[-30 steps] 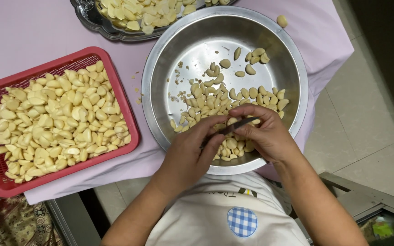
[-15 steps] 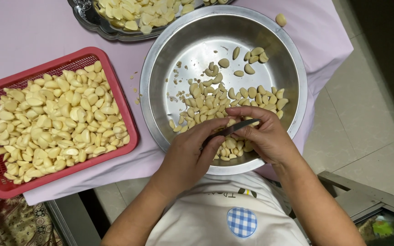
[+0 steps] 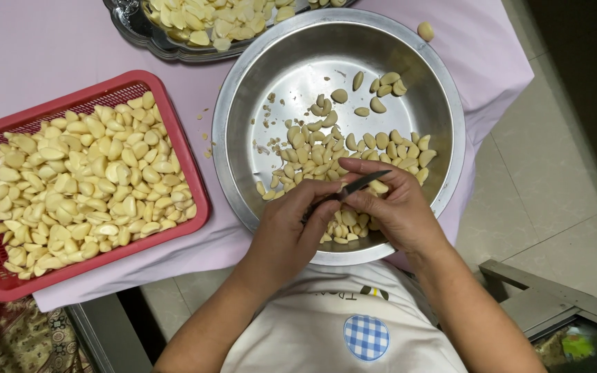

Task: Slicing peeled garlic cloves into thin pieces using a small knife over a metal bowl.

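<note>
Hands, two (image 3: 291, 231) (image 3: 392, 207), hold one knife (image 3: 361, 185) over one bowl (image 3: 243, 83).

Knife blade (image 3: 362, 184) a touch flatter between both hands — fingertips of the right hand (image 3: 388, 207) further over it

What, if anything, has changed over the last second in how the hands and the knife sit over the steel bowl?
Almost nothing. Both hands, left hand and right hand, stay together over the steel bowl's near edge, still working the small knife. The garlic cloves and red basket have not moved.
</note>
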